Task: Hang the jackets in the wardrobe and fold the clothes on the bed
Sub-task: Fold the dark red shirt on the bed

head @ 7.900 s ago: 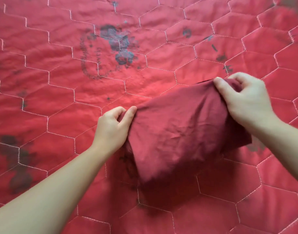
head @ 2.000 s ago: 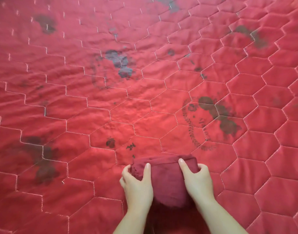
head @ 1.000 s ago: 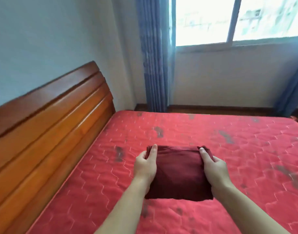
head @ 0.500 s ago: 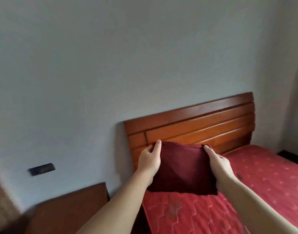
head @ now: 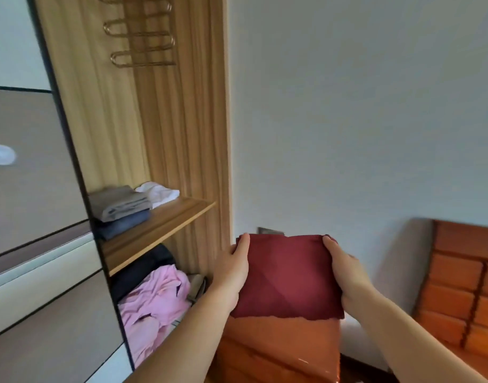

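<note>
I hold a folded dark red garment (head: 288, 277) flat in the air, in front of my chest. My left hand (head: 231, 275) grips its left edge and my right hand (head: 345, 275) grips its right edge. To the left stands the open wardrobe (head: 182, 111) with a wooden shelf (head: 160, 228). On that shelf lie a folded grey garment (head: 119, 201) on a folded dark blue one (head: 124, 223), and a white garment (head: 158, 192) behind them. Below the shelf, a pink garment (head: 154, 299) lies crumpled beside something black.
A wooden bedside cabinet (head: 278, 346) stands under the held garment. The bed's wooden headboard (head: 463, 286) is at the right. A sliding wardrobe door (head: 35, 217) covers the left. Metal hanger loops (head: 140, 31) hang at the wardrobe's top. A plain wall (head: 361, 120) fills the rest.
I folded the red garment on the bed, lifted it with both hands and turned left from the bed and headboard to face the open wardrobe.
</note>
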### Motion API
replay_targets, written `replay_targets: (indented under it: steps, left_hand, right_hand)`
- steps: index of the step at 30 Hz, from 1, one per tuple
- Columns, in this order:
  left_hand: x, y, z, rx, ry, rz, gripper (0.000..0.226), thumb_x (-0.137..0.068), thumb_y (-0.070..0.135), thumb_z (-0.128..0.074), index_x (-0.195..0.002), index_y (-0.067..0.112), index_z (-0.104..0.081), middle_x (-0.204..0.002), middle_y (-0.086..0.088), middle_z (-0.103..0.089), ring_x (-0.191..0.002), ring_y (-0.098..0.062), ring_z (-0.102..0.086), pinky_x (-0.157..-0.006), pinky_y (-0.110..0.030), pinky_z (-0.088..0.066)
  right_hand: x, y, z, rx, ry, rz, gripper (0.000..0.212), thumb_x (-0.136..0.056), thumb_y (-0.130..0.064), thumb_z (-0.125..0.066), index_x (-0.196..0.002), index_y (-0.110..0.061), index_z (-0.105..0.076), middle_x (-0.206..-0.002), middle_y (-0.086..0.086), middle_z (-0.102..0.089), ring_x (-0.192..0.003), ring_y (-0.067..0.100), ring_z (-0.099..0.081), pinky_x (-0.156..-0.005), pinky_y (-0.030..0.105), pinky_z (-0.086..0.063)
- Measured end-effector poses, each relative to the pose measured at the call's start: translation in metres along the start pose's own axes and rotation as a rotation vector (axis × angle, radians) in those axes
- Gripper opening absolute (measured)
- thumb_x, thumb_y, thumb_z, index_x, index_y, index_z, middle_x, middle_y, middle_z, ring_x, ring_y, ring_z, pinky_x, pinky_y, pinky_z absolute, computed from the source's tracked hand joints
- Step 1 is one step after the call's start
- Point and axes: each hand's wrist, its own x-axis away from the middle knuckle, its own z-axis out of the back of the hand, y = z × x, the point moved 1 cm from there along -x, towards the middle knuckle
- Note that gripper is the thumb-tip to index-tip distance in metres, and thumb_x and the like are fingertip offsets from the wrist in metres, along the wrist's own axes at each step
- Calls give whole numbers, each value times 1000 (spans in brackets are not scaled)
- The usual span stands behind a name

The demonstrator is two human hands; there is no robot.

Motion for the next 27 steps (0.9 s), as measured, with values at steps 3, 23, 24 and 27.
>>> replay_targets:
  steps: [3,23,24,27]
  left_hand:
    - [-36,-14,42,-1,133,48,53,-90,65,-44,-115,22,-65,-109,3,-65,-94,-18,-58,-88,-36,-47]
    - [-180,-1,137,302,518,216,51,-87,62,-55,-112,18,-64,-99,-3,-71,-86,-21,-70,-60,-26,-52]
    - [-188,-3,147,317,526,214,53,-87,61,-56,-116,17,-63,-101,-3,-71,-88,-21,-70,-64,-27,-53]
    - [-222,-13,175,357,522,216,50,-87,55,-60,-120,18,-61,-104,-5,-71,-89,-24,-71,-72,-32,-56]
  right_hand:
    - [-25,14,-52,47,-156,-79,30,-84,-52,-66,-87,-22,-63,-88,2,-70,-77,22,-69,-56,28,-50]
    - [-199,23,-275,77,-729,-87,23,-88,-37,-67,-108,-25,-68,-99,6,-74,-90,27,-71,-88,45,-56]
    - [-204,25,-290,93,-748,-71,24,-88,-36,-67,-109,-24,-69,-101,5,-73,-93,27,-70,-92,46,-53]
    - [-224,31,-336,154,-764,-7,23,-88,-33,-67,-107,-20,-71,-97,5,-74,-91,26,-70,-90,43,-54]
